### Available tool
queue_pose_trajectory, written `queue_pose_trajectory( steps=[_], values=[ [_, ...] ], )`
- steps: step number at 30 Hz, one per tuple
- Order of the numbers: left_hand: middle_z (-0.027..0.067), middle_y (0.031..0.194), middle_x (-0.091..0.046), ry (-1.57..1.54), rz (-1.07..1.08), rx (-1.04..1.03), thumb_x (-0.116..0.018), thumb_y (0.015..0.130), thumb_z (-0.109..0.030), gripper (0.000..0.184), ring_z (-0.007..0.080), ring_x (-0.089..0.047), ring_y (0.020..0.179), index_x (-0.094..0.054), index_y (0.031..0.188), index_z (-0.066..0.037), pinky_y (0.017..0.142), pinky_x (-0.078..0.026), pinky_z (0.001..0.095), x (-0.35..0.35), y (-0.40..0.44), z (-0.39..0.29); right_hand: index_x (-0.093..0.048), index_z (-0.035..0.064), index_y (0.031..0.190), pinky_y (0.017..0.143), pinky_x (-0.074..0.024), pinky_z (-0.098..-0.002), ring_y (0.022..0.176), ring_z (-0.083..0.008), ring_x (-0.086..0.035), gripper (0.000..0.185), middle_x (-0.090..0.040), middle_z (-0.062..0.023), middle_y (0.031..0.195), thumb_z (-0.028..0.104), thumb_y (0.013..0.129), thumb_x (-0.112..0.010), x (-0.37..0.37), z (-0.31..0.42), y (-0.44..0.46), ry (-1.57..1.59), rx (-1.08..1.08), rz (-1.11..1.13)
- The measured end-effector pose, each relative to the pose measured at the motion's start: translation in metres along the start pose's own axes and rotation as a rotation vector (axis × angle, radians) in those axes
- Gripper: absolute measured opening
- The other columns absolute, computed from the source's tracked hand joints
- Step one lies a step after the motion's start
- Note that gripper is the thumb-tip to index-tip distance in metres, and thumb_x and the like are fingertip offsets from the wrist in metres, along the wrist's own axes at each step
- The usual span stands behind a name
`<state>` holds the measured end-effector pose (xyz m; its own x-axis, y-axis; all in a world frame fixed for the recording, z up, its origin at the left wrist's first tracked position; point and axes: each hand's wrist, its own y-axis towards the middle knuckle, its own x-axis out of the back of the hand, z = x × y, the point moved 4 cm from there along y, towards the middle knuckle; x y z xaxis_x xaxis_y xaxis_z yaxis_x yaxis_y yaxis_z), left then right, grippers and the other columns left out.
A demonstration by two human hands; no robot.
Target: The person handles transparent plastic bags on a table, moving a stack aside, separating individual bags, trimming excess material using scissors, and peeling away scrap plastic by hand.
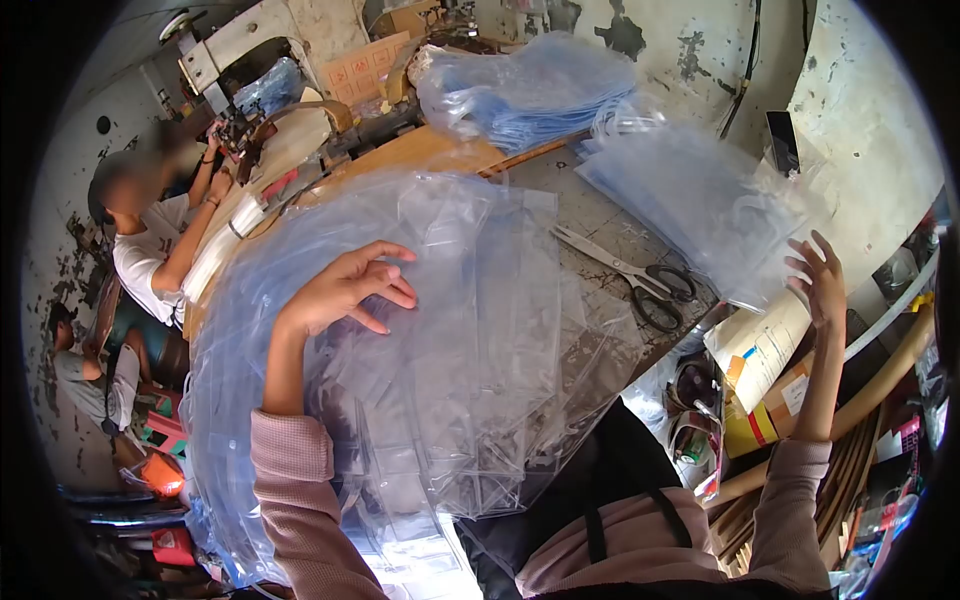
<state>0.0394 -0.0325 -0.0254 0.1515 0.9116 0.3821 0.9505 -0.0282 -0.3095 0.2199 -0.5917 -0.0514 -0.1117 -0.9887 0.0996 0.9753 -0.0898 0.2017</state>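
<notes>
My left hand (350, 285) is over a wide pile of clear plastic sheets (470, 330), its fingers curved and apart with nothing visible between them. I cannot tell whether its fingertips touch the top sheet. On the right, my right hand (822, 280) is raised, fingers spread, beside the near end of a stack of clear plastic bags (690, 200). It appears to hold nothing. Between the pile and that stack lies a pair of large scissors (635, 275) with black handles, blades toward the back.
Another stack of bluish plastic (540, 95) sits at the back by the wall. A phone (783, 143) leans at the right. Two people work at the left near a machine (235, 140); another person (95, 370) sits lower left. Papers (760, 345) and long tubes crowd the right side.
</notes>
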Motion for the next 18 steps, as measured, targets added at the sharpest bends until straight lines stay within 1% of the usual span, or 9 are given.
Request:
queue_pose_trajectory(
  steps=[2, 5, 7, 9, 10, 11, 13, 14, 18],
  values=[
    [0.0126, 0.097, -0.062, -0.004, 0.005, -0.007, -0.048, 0.093, -0.026, 0.037, 0.0198, -0.063, 0.095, -0.044, 0.125, -0.008, 0.06, -0.057, 0.0341, 0.0, 0.001, 0.001, -0.023, -0.0016, 0.14, 0.095, -0.038, -0.0419, 0.123, -0.0313, -0.042, 0.083, -0.046, -0.0224, 0.129, 0.042, 0.081, -0.063, 0.02, -0.016, 0.02, -0.429, -0.01, -0.163],
    [0.0124, 0.096, -0.062, -0.004, -0.001, -0.013, -0.048, 0.093, -0.027, 0.037, 0.0194, -0.063, 0.095, -0.044, 0.124, -0.008, 0.06, -0.057, 0.0339, 0.0, 0.0, 0.0, -0.024, -0.0016, 0.14, 0.097, -0.0354, -0.0453, 0.126, -0.0339, -0.037, 0.085, -0.038, -0.0241, 0.136, 0.042, 0.079, -0.065, 0.016, -0.036, 0.023, -0.263, -0.142, -0.283],
    [0.0122, 0.096, -0.062, 0.002, -0.003, -0.01, -0.048, 0.093, -0.028, 0.037, 0.0192, -0.063, 0.095, -0.045, 0.124, -0.008, 0.06, -0.057, 0.0338, -0.001, 0.0, -0.001, -0.028, -0.001, 0.138, 0.095, -0.0365, -0.0454, 0.126, -0.0337, -0.035, 0.086, -0.032, -0.0241, 0.139, 0.043, 0.076, -0.067, 0.005, -0.045, 0.025, -0.212, -0.144, -0.251],
    [0.0118, 0.096, -0.062, 0.008, -0.002, -0.012, -0.049, 0.093, -0.028, 0.037, 0.0188, -0.063, 0.095, -0.046, 0.124, -0.008, 0.061, -0.057, 0.0335, -0.001, 0.0, -0.001, -0.037, -0.006, 0.132, 0.102, -0.0281, -0.0396, 0.123, -0.0323, -0.039, 0.076, -0.046, -0.0249, 0.128, 0.04, 0.079, -0.066, -0.006, -0.043, 0.027, -0.382, -0.047, -0.296],
    [0.0118, 0.096, -0.062, 0.007, -0.004, -0.012, -0.049, 0.093, -0.028, 0.037, 0.0188, -0.063, 0.095, -0.046, 0.124, -0.008, 0.061, -0.057, 0.0335, -0.002, 0.0, -0.001, -0.048, -0.0024, 0.121, 0.101, -0.0291, -0.0345, 0.12, -0.0285, -0.043, 0.052, -0.049, -0.0212, 0.125, 0.031, 0.083, -0.064, -0.006, -0.043, 0.03, -0.434, 0.043, -0.319],
    [0.0117, 0.096, -0.062, 0.002, -0.002, -0.015, -0.049, 0.093, -0.028, 0.037, 0.0187, -0.063, 0.095, -0.045, 0.124, -0.008, 0.061, -0.057, 0.0335, -0.002, 0.0, 0.0, -0.048, -0.0024, 0.121, 0.101, -0.0291, -0.0345, 0.12, -0.0285, -0.043, 0.052, -0.049, -0.0212, 0.125, 0.031, 0.083, -0.064, -0.006, -0.046, 0.034, -0.431, 0.045, -0.316],
    [0.0115, 0.096, -0.062, -0.004, -0.009, -0.02, -0.049, 0.093, -0.028, 0.037, 0.0186, -0.063, 0.095, -0.045, 0.124, -0.008, 0.062, -0.057, 0.0335, 0.0, 0.0, 0.001, -0.053, 0.0012, 0.109, 0.099, -0.0309, -0.0324, 0.115, -0.0245, -0.047, 0.03, -0.053, -0.0165, 0.121, 0.021, 0.087, -0.058, -0.014, -0.03, 0.035, -0.511, 0.351, -0.348],
    [0.0115, 0.096, -0.062, -0.003, 0.0, -0.02, -0.049, 0.093, -0.028, 0.037, 0.0185, -0.063, 0.095, -0.045, 0.124, -0.008, 0.062, -0.057, 0.0334, 0.0, 0.0, 0.001, -0.056, 0.0011, 0.1, 0.098, -0.0332, -0.0317, 0.113, -0.023, -0.047, 0.018, -0.054, -0.0105, 0.119, 0.016, 0.092, -0.049, -0.02, -0.025, 0.033, -0.525, 0.463, -0.384],
    [0.0115, 0.097, -0.062, -0.004, 0.013, -0.016, -0.048, 0.093, -0.027, 0.037, 0.0184, -0.063, 0.095, -0.044, 0.125, -0.008, 0.063, -0.057, 0.0335, 0.0, 0.002, 0.002, -0.051, 0.0009, 0.102, 0.098, -0.0367, -0.034, 0.115, -0.0284, -0.05, 0.018, -0.054, -0.0164, 0.12, 0.016, 0.095, -0.044, -0.035, 0.005, 0.016, -0.346, 0.666, -0.31]
  ],
)
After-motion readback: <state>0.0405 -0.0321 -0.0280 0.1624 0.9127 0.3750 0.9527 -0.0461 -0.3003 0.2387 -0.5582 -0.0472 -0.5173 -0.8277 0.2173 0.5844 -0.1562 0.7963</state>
